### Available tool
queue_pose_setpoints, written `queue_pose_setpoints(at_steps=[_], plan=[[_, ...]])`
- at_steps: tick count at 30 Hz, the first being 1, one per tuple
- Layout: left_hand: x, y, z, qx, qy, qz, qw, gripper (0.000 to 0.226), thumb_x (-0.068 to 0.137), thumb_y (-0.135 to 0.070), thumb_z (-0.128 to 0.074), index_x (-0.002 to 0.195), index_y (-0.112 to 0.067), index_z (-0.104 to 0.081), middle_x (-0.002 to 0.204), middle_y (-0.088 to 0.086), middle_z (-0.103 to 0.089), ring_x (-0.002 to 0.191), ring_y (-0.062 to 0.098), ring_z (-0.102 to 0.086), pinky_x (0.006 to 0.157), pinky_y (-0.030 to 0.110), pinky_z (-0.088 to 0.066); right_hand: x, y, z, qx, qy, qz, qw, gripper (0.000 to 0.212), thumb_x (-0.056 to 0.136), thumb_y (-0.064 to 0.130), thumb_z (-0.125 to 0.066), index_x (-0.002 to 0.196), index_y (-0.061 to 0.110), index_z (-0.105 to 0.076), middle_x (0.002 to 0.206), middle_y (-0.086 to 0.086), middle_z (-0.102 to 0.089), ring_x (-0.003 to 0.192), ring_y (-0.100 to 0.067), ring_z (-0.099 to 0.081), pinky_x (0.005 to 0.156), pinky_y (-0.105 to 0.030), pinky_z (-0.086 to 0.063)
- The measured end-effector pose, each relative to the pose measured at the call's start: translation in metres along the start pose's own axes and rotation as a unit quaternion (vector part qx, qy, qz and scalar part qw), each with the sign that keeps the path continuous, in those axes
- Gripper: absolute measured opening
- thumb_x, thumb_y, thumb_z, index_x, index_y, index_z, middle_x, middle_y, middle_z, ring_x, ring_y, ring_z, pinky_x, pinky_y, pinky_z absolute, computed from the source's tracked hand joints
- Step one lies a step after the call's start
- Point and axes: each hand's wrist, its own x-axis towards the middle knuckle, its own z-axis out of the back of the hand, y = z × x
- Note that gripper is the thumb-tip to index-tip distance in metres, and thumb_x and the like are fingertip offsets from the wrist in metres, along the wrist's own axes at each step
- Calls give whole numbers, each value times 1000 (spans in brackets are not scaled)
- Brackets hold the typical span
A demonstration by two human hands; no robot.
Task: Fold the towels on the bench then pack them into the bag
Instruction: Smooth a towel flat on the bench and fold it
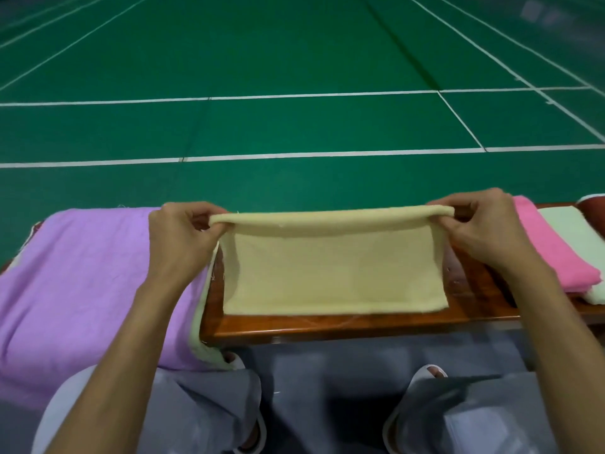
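Both hands raised over tabletop (327, 322), forearms reaching forward. Left hand (183, 237) and right hand (481, 224) each pinch a top corner of yellow towel (330, 273), whose lower edge lies on the tabletop.

Left hand (183, 234) and right hand (481, 227) pinch yellow towel (330, 273) fold ends above bench (327, 322); purple towel (82, 273) at 9 o'clock, pink towel (553, 250) at 3 o'clock.
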Motion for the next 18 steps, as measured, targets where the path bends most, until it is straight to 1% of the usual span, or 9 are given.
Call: queue_pose_setpoints(at_steps=[2, 5, 8, 10, 12, 14, 15, 16, 18], plan=[[9, -8, 0, -9, -60, -49, 997, 14, 85, -12, -79, 92, -24, -81, 73, -20, -71, 67, 2, -66, 69, 21, -55, 4, 9, 3, 9, -78, 26, 997, 21, 86, 8, -76, 103, 19, -81, 89, 0, -78, 78, -11, -72, 73, -19, -56], [17, -14, 4, -23, -142, -112, 983, 12, 89, -15, -74, 98, -19, -80, 84, -2, -70, 75, 17, -64, 70, 26, -51, 7, 21, 8, 70, -156, 72, 983, 19, 89, 11, -73, 105, 15, -81, 94, 6, -77, 80, -2, -70, 73, -15, -54], [10, -3, 13, 7, -127, -143, 981, 14, 87, -17, -81, 102, -16, -81, 88, 7, -58, 79, 26, -53, 68, 32, -44, 1, 15, 15, 128, -119, 55, 983, 21, 87, 3, -76, 106, 11, -79, 94, 21, -76, 82, 6, -69, 75, -12, -53], [-2, 13, 17, 58, -38, -158, 985, 15, 82, -19, -87, 95, -17, -81, 88, 4, -54, 82, 23, -49, 67, 34, -40, -9, -2, 15, 134, -48, 44, 989, 28, 81, -7, -77, 103, 11, -78, 87, 36, -70, 77, 11, -67, 73, -7, -50], [-14, 27, 15, 138, 102, -122, 978, 19, 74, -22, -92, 84, -30, -78, 88, -5, -57, 86, 20, -51, 67, 35, -41, -17, -21, 10, 68, 57, 27, 996, 36, 76, -8, -82, 93, 23, -79, 81, 33, -71, 74, 5, -68, 72, -12, -53], [-24, 28, 11, 202, 269, -39, 941, 29, 68, -30, -96, 79, -42, -72, 92, -13, -60, 88, 14, -55, 69, 31, -46, -22, -34, 8, -54, 230, -22, 971, 35, 72, 11, -92, 90, 37, -76, 91, 21, -76, 82, -4, -69, 79, -25, -57], [-29, 26, 9, 218, 336, -8, 916, 30, 66, -36, -96, 84, -41, -72, 97, -14, -61, 88, 10, -56, 69, 25, -47, -24, -37, 10, -107, 312, -50, 943, 33, 71, 20, -93, 94, 36, -76, 98, 20, -74, 89, -3, -67, 81, -24, -55], [-31, 23, 8, 221, 374, 8, 900, 34, 66, -44, -94, 92, -37, -73, 100, -14, -61, 87, 8, -56, 68, 19, -45, -24, -39, 12, -136, 354, -67, 923, 35, 71, 23, -93, 98, 35, -75, 101, 21, -71, 93, -1, -65, 82, -20, -51], [-31, 18, 3, 210, 354, 13, 911, 48, 67, -61, -84, 102, -30, -73, 102, -12, -62, 88, 7, -56, 67, 18, -44, -20, -38, 12, -142, 322, -67, 934, 32, 73, 14, -88, 96, 32, -75, 98, 16, -74, 89, -1, -66, 79, -21, -52]])
